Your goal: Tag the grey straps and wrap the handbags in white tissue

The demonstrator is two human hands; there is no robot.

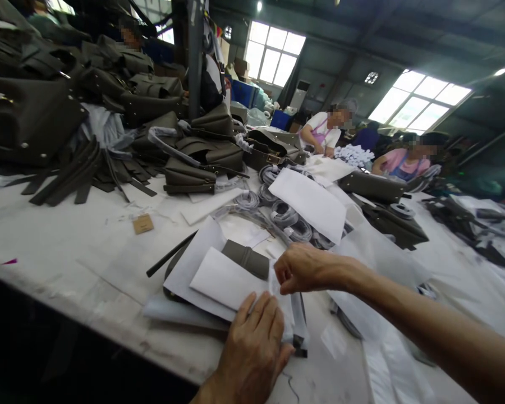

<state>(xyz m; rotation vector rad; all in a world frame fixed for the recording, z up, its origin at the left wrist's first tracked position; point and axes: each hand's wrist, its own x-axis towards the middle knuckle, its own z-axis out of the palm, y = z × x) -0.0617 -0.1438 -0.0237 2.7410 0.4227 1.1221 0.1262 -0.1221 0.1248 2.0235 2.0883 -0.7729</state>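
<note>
A dark olive bag (246,258) lies on the white table, partly covered by white sheets. My left hand (256,336) rests with its fingers spread on the lower right part of a folded white sheet (225,280). Just above and to its right, my right hand (294,269) is closed at the right edge of the wrapping; its fingertips are curled, and what they grip is too small to make out. A dark strap (170,255) sticks out at the bag's upper left. Clear plastic shows beside the bag, under my right hand.
Piled olive bags (210,146) and loose straps (67,174) fill the table's far left. Coiled wrapped straps (292,221) lie beyond my hands, under a white sheet (309,199). A brown tag (143,224) lies left. Two people work across the table.
</note>
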